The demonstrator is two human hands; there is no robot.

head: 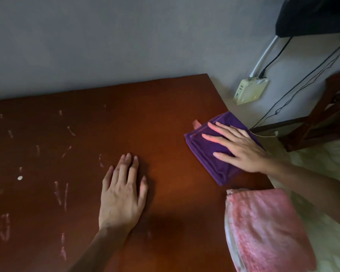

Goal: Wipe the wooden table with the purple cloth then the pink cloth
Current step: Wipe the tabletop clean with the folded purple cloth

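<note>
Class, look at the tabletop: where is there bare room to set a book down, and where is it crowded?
Bare wood lies between the left hand and the wall, and left of that hand among pale smears. The right edge of the wooden table is crowded: the right hand presses the purple cloth, with the pink cloth nearer.

The wooden table (86, 144) was a dark reddish-brown slab set against a grey wall. Pale smears and scratches marked its surface out beyond the left hand (122, 195), which lay flat on the bare wood with fingers straight. A small white speck (20, 178) sat further off on that same side. At the table's right edge the right hand (241, 150) pressed flat on the folded purple cloth (210, 154). Nearer the person than that grip, the folded pink cloth (267, 228) lay on the table's corner, overhanging the edge.
</note>
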